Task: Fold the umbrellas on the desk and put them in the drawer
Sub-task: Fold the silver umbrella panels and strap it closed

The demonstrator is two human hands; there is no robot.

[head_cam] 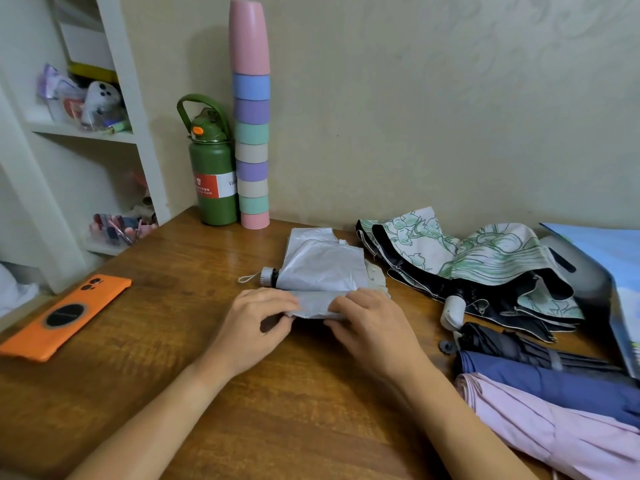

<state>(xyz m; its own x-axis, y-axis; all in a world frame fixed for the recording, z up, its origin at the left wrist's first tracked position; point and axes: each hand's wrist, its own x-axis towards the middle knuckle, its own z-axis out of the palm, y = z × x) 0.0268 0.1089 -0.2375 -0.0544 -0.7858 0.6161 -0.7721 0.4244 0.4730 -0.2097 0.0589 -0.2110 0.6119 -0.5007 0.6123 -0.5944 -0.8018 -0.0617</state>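
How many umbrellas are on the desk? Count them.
5: silver umbrella under both hands, floral umbrella right of it, black umbrella, navy umbrella, pink umbrella at right edge. More may be hidden.

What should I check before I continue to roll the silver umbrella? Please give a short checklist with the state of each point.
1. Left hand grips the near fabric edge: ok.
2. Right hand grips the same edge: ok.
3. Silver umbrella lies flat on the desk: ok.
4. Canopy fully rolled: not ok, panels still spread.
5. Closing strap reachable: cannot tell.
6. Drawer open and ready: cannot tell, not in view.
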